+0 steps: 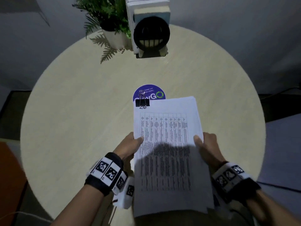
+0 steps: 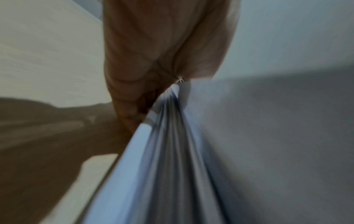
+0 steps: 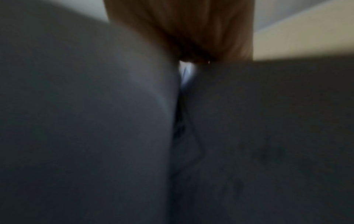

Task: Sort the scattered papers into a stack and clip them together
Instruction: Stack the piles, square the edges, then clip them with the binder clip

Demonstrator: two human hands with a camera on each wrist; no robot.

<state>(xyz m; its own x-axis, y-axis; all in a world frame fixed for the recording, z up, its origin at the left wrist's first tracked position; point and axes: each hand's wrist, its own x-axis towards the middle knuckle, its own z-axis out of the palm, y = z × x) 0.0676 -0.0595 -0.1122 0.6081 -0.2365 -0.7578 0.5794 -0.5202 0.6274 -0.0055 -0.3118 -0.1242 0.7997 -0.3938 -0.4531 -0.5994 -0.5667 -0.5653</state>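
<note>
1. With sheets gathered, paper stack (image 1: 169, 154) is held above the surface (image 1: 81, 111); left hand (image 1: 130, 146) and right hand (image 1: 207, 147) fingers pinch its side edges.
2. Binder clip (image 1: 142, 102) already on the far-left corner.
3. Looks nearly finished; maybe set it down.

Round pale table (image 1: 81, 111) stood before me. At its far edge I noted a potted fern (image 1: 105, 18) beside a white box with black round face (image 1: 150, 33). Blue round sticker (image 1: 149, 93) lay mid-table.
</note>
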